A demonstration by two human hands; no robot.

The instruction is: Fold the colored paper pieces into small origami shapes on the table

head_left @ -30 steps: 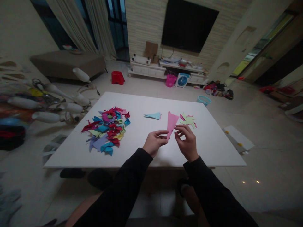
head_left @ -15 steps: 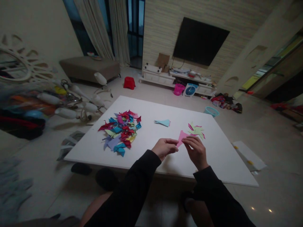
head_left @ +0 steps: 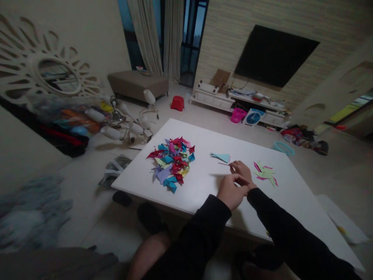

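Note:
My right hand pinches a pink paper piece, which shows only as a thin edge-on sliver pointing left from the fingertips, low over the white table. Just in front of it, against the right wrist, my left hand has its fingers curled into a pinch; whether it holds anything is hidden. A folded light blue paper piece lies just beyond the hands. To their right lies a green and pink star-shaped paper piece. A pile of several coloured folded papers sits to the left.
A chandelier with white lamp shades lies on the floor left of the table, beside a heap of coloured things. Behind are a red stool, a TV cabinet, a pink bucket and a teal basket.
The pink paper went from held up and facing me to low and edge-on. Both hands came closer together and lower over the table. My head turned left, so everything shifted right.

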